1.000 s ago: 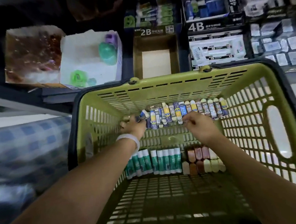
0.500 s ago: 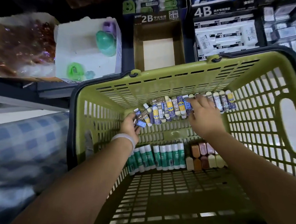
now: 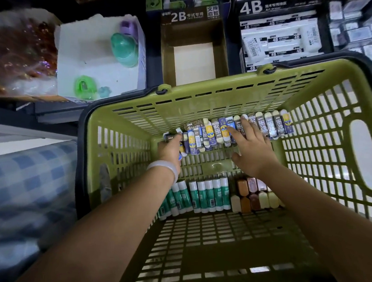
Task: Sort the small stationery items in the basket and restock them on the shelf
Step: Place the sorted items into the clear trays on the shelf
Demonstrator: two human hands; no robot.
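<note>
A green plastic basket (image 3: 205,102) fills the view. A row of 2B erasers (image 3: 267,124) in dark sleeves lies along its far wall. Closer to me lie green-and-white glue sticks (image 3: 203,195) and brown and cream erasers (image 3: 251,196). My left hand (image 3: 169,149), with a pale bangle on the wrist, grips a few 2B erasers at the row's left end. My right hand (image 3: 249,147) lies spread on the middle of the row, its fingers straight and touching the erasers.
On the shelf beyond the basket stands a 2B display box (image 3: 194,53) with a bare bottom, a 4B eraser box (image 3: 275,45) to its right, and a white box (image 3: 93,68) with green and purple items to its left. A checked roll (image 3: 24,173) lies left.
The view has dropped closer to the basket. My right hand has opened and spread flat over the eraser row. My left hand still holds its erasers at the left end.
</note>
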